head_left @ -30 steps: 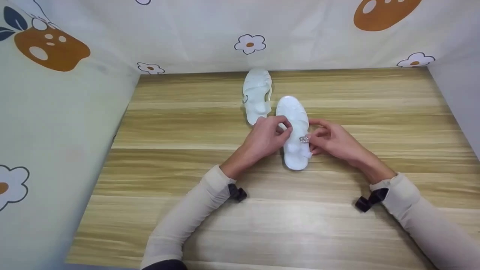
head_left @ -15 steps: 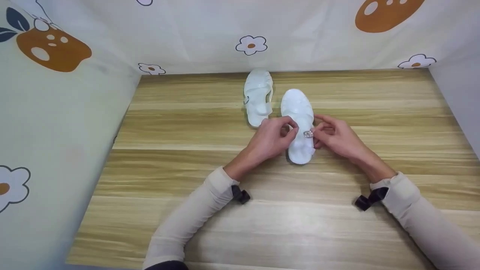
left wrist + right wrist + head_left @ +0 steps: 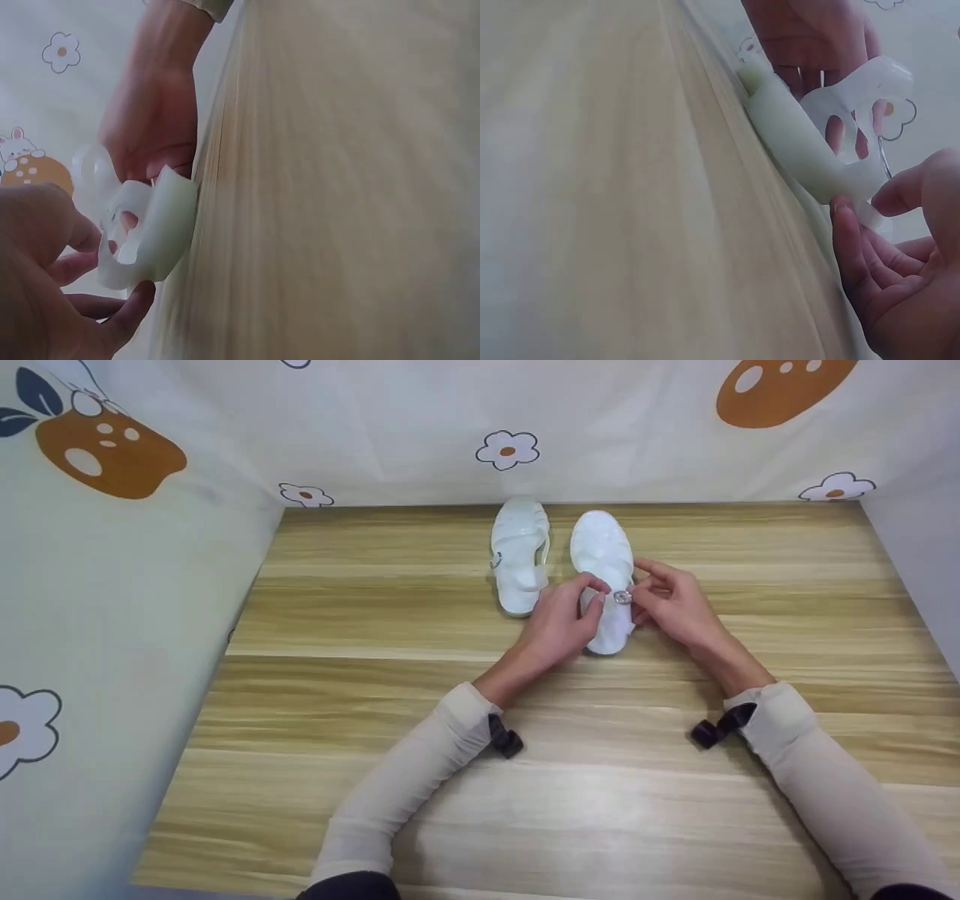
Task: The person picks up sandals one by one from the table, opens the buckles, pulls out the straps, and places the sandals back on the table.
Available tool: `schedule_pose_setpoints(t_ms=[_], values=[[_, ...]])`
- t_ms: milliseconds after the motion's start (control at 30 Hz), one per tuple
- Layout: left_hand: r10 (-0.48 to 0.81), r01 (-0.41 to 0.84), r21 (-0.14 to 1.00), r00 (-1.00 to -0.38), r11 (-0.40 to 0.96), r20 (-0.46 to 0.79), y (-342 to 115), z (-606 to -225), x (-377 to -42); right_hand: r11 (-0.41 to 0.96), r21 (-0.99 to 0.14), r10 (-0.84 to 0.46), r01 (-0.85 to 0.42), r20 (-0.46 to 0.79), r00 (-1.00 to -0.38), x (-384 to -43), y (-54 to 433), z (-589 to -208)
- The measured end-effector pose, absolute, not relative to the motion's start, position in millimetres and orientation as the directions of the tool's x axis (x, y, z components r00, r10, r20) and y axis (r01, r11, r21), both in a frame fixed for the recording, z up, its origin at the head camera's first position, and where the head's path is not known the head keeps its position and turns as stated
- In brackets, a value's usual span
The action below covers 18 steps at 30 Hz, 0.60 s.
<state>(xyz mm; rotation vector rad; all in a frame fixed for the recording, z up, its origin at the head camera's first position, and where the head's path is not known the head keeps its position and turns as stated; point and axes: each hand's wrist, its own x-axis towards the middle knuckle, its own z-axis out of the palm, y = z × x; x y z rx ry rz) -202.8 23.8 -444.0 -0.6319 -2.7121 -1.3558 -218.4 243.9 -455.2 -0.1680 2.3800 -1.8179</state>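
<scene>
A white jelly sandal (image 3: 602,544) lies between my two hands, its toe toward the back wall. My left hand (image 3: 559,619) holds its left side with curled fingers. From the right, my right hand (image 3: 677,611) pinches the strap beside the silvery buckle (image 3: 622,598). In the left wrist view, fingertips of the left hand (image 3: 45,274) touch the side of the pale heel (image 3: 172,221). The right wrist view has the right hand (image 3: 907,281) with thumb and fingers at the sandal's heel part (image 3: 791,139). Some fingers are hidden behind the sandal.
A second white sandal (image 3: 517,551) lies to the left, near the back edge, toe also toward the wall. Underneath is a wood-grain tabletop (image 3: 360,660). Patterned cloth walls (image 3: 390,435) close off the back and sides.
Both hands have moved forward and slightly to the right with the sandal, bringing its toe nearer the back wall, about level with the other sandal. The grips look the same.
</scene>
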Motion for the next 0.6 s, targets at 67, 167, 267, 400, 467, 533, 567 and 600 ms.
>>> schedule_pose_setpoints(t_ms=[67, 167, 267, 400, 467, 533, 567, 600], values=[[0.311, 0.367, 0.755, -0.923, 0.543, 0.226, 28.6, -445.4, -205.9, 0.247, -0.969, -0.155, 0.01, -0.05, -0.987, -223.9, 243.6, -456.3], [0.276, 0.352, 0.756, -0.933, 0.551, 0.233, 36.1, -447.1, -209.6, 0.215, -0.976, -0.126, 0.039, -0.068, -0.99, -230.6, 244.1, -456.9], [0.252, 0.34, 0.76, -0.938, 0.553, 0.237, 42.7, -448.0, -213.3, 0.193, -0.979, -0.095, 0.062, -0.082, -0.992, -236.8, 245.0, -457.2], [0.222, 0.328, 0.772, -0.944, 0.545, 0.244, 47.1, -449.6, -219.0, 0.154, -0.983, -0.076, 0.1, -0.113, -0.991, -245.4, 244.2, -457.5], [0.21, 0.321, 0.776, -0.946, 0.543, 0.245, 47.6, -450.4, -221.6, 0.13, -0.985, -0.077, 0.118, -0.128, -0.989, -249.2, 243.0, -458.0], [0.2, 0.314, 0.781, -0.949, 0.539, 0.244, 47.4, -451.1, -223.7, 0.11, -0.986, -0.079, 0.129, -0.138, -0.987, -252.8, 241.7, -458.5], [0.194, 0.31, 0.786, -0.95, 0.535, 0.243, 47.1, -451.4, -224.8, 0.102, -0.986, -0.082, 0.13, -0.138, -0.987, -254.2, 240.8, -458.5], [0.188, 0.305, 0.792, -0.952, 0.529, 0.241, 46.6, -451.7, -225.7, 0.097, -0.987, -0.085, 0.128, -0.136, -0.987, -255.8, 240.0, -458.6]])
